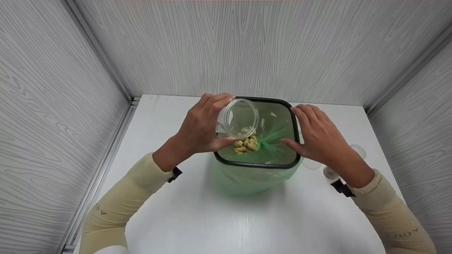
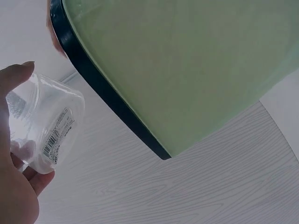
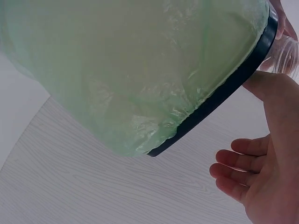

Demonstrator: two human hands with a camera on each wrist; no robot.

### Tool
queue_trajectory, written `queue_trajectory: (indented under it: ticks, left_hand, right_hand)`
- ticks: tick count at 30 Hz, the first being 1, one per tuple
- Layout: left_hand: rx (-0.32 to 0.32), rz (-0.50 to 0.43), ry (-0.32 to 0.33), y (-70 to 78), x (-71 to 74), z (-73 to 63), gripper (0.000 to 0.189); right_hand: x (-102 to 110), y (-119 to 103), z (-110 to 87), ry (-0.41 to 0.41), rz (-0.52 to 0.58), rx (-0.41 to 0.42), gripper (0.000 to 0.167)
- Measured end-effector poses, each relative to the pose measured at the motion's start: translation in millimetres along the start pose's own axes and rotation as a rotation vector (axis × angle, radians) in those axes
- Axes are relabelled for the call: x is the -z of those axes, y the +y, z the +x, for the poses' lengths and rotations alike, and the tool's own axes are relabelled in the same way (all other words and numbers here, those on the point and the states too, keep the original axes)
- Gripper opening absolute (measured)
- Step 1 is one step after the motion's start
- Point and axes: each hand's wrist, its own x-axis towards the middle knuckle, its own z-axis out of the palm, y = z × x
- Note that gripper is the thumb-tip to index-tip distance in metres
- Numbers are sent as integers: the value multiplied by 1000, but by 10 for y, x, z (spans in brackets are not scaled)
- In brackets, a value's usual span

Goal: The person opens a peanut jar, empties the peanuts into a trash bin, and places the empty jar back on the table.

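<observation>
My left hand (image 1: 203,128) grips a clear plastic jar (image 1: 241,118), tipped on its side over a bin with its mouth toward the right. A barcode label shows on the jar (image 2: 58,126) in the left wrist view. Below the jar's mouth, a heap of peanuts in shells (image 1: 247,144) lies on the green bag (image 1: 275,141) lining the bin. Around the bin's top runs a black rim (image 1: 257,165). At its right side is my right hand (image 1: 319,135), thumb reaching over the rim. In the right wrist view its other fingers (image 3: 238,161) are spread loosely, apart from the rim.
Clear round pieces (image 1: 358,151) and a small round item (image 1: 331,173) lie on the white table (image 1: 169,211), partly behind my right forearm. Grey wood-patterned panels (image 1: 226,49) enclose the table at the back and both sides.
</observation>
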Motion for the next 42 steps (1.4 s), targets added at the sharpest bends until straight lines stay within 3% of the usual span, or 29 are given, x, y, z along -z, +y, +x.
queue_trajectory:
  ticks: [9, 19, 24, 33, 42]
  left_hand:
    - [73, -125, -10, 76, -1, 22, 88]
    - [61, -199, 20, 125, -55, 34, 90]
    - [86, -248, 24, 160, -81, 41, 90]
    - [94, -322, 51, 246, -133, 90, 92]
    - [97, -355, 34, 291, -181, 103, 87]
  right_hand:
    - [44, -43, 26, 68, 59, 56, 93]
    - [75, -144, 48, 107, 155, 82, 94]
    - [93, -207, 76, 122, 211, 92, 94]
    - [80, -307, 139, 203, 344, 145, 87]
    - [84, -396, 152, 217, 418, 153, 87]
